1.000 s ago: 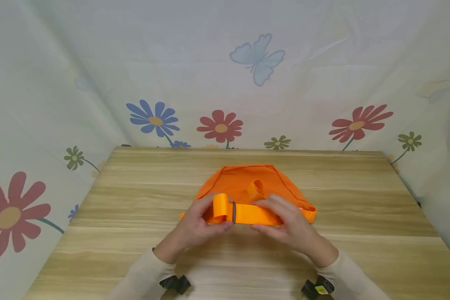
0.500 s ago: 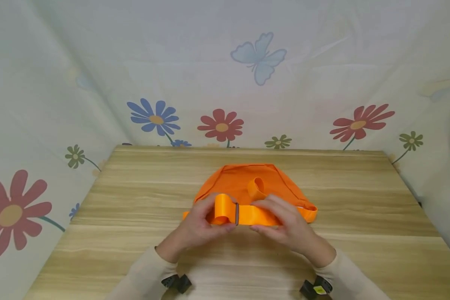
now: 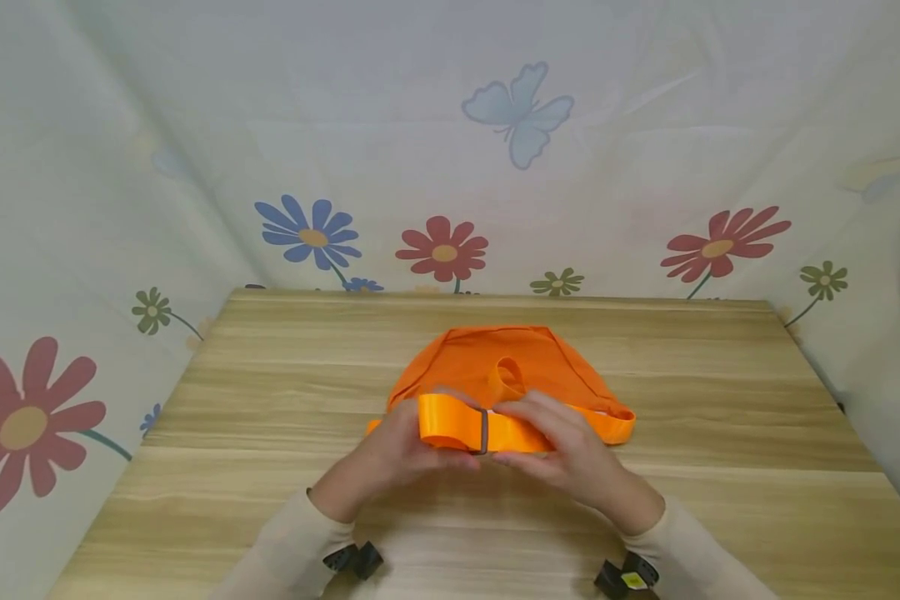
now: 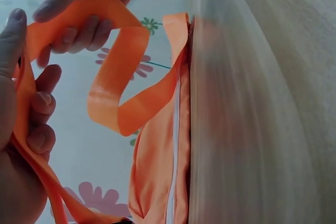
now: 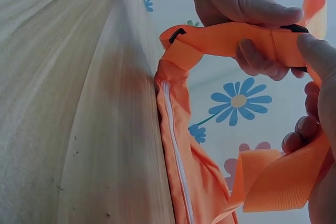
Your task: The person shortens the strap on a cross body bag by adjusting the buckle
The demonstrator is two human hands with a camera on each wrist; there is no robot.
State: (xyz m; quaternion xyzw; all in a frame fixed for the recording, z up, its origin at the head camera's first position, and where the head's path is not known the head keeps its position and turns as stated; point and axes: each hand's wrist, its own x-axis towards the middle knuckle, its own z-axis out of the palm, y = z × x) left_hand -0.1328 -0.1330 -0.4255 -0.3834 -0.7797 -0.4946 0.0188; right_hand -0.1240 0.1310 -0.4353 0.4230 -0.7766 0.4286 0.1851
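An orange waist bag (image 3: 510, 350) lies flat on the table, with a white zipper (image 5: 176, 150) along its near edge. Both hands hold its orange webbing strap (image 3: 517, 433) above the table, in front of the bag. My left hand (image 3: 397, 442) pinches the strap beside a dark slide buckle (image 3: 483, 431); a loop of webbing (image 3: 442, 417) stands up by its fingers. Just right of the buckle, my right hand (image 3: 570, 442) pinches the strap between thumb and fingers. Another dark buckle (image 5: 177, 35) sits on the strap near the bag's end in the right wrist view.
The wood-grain table (image 3: 270, 375) ends at a back wall hung with a flower-print cloth (image 3: 390, 150). A loose curl of strap (image 3: 507, 379) rises over the bag. Black wrist cameras (image 3: 354, 558) sit on both sleeves.
The slide buckle has shifted right along the strap, closer to the right hand. The webbing loop at the left hand has widened. The bag stays in place.
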